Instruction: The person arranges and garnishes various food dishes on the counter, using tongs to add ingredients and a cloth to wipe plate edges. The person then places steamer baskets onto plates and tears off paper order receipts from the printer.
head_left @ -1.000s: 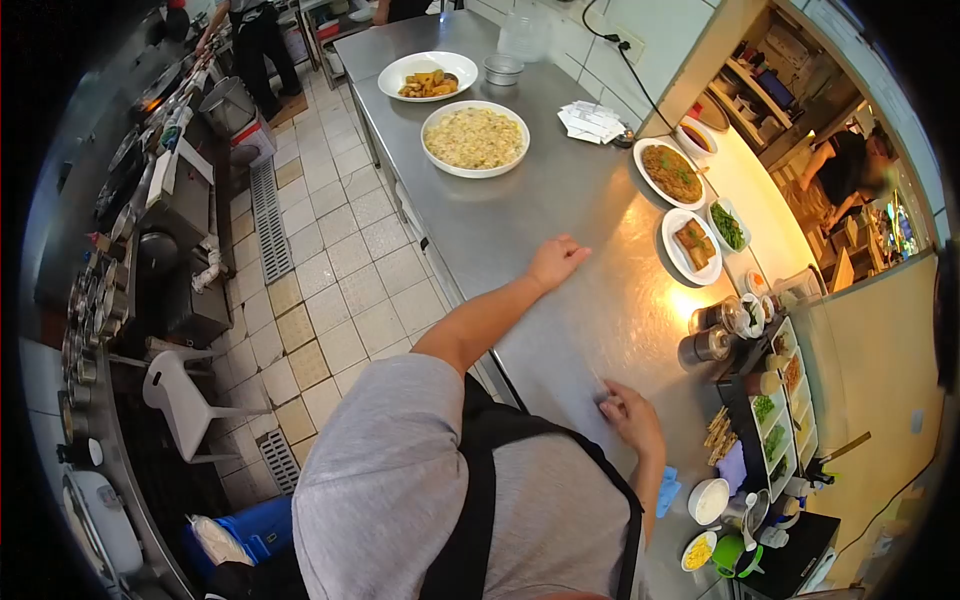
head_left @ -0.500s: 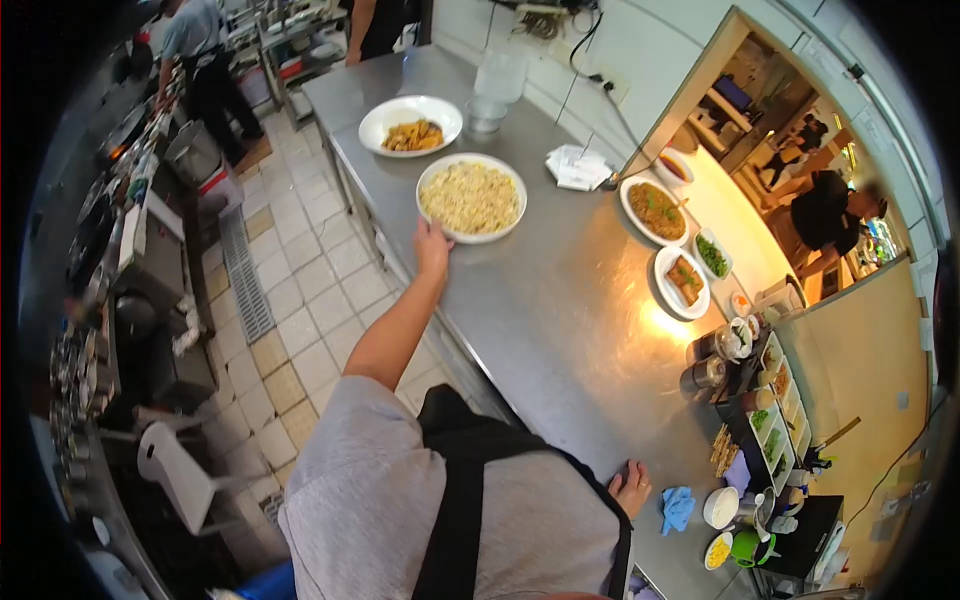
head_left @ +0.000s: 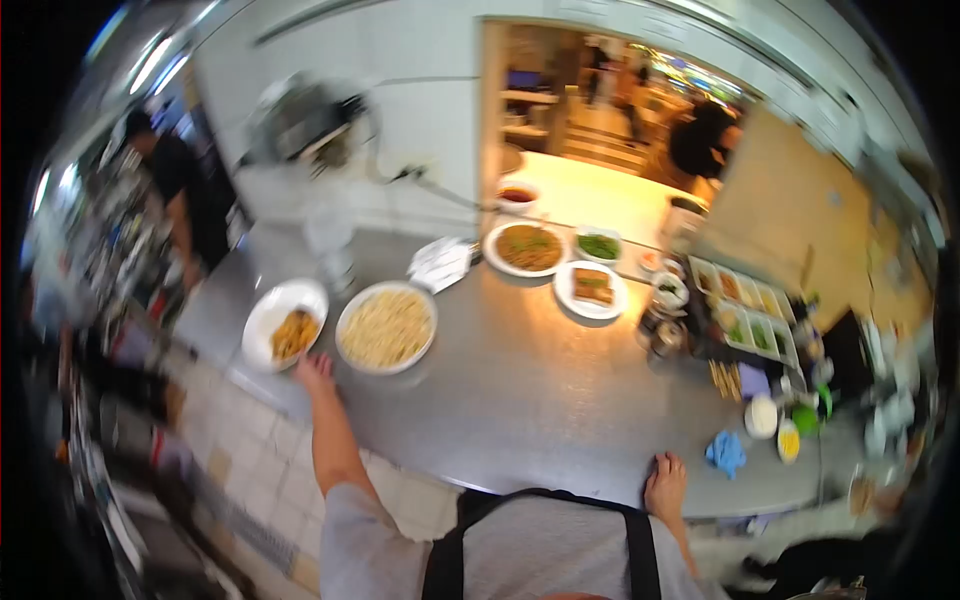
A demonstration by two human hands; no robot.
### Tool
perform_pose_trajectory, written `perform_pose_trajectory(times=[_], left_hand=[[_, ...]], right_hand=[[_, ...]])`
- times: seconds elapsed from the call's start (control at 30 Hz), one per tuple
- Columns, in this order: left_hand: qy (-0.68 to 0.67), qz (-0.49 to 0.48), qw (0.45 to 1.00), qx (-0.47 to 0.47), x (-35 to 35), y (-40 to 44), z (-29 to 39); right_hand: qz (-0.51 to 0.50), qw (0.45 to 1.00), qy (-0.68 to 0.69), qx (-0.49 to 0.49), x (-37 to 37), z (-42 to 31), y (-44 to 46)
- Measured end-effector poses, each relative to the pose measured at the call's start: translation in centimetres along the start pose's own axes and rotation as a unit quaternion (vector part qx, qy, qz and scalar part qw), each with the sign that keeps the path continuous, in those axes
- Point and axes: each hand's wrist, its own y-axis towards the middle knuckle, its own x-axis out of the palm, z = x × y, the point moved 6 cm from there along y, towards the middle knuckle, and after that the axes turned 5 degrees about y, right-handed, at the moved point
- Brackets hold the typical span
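My left hand (head_left: 316, 372) is at the near right rim of a white bowl (head_left: 262, 322) with orange-brown food in it, its fingers closed at the edge. Just right of it stands a round white dish of fried rice (head_left: 386, 328), not touched by either hand. My right hand (head_left: 666, 484) lies on the near edge of the steel counter (head_left: 520, 420), fingers loosely spread and holding nothing. Left of the pass window sits a plate of brown noodle-like food (head_left: 529, 249). Beside it are a plate with browned pieces (head_left: 592, 289) and a dish of greens (head_left: 598, 245).
White papers (head_left: 441, 263) lie behind the fried rice. A blue cloth (head_left: 725, 454), a white bowl (head_left: 761, 417) and a garnish rack (head_left: 745, 310) are on the right. One person (head_left: 180, 190) stands at the far left, another (head_left: 700, 140) beyond the window.
My left hand has let go of the fried rice dish and moved left to the bowl with orange-brown food. My view has swung round toward the window. My right hand stays on the counter.
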Motion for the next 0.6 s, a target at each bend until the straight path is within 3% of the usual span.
perform_pose_trajectory(times=[0.07, 0.3, 0.4, 0.5, 0.6], left_hand=[[-0.009, 0.042, 0.999, 0.008, 0.1, 1.6, 0.7], [-0.055, 0.022, 0.997, 0.052, -1.5, 6.3, 1.1], [-0.044, 0.031, 0.997, 0.053, -2.1, 0.9, 3.3], [-0.044, -0.021, 0.998, 0.042, -5.4, -2.3, 3.9], [-0.048, -0.052, 0.996, 0.052, -8.8, -8.0, 5.6]], right_hand=[[0.01, 1.0, -0.003, -0.004, -0.4, -0.4, 0.3], [0.001, 0.999, -0.016, 0.031, -1.5, -1.3, 1.1], [0.004, 1.0, -0.016, 0.013, -2.0, -1.4, 1.5], [-0.061, 0.996, -0.032, 0.055, -1.6, -1.3, 1.8], [-0.102, 0.994, 0.03, 0.003, -1.1, -3.1, 2.9]])
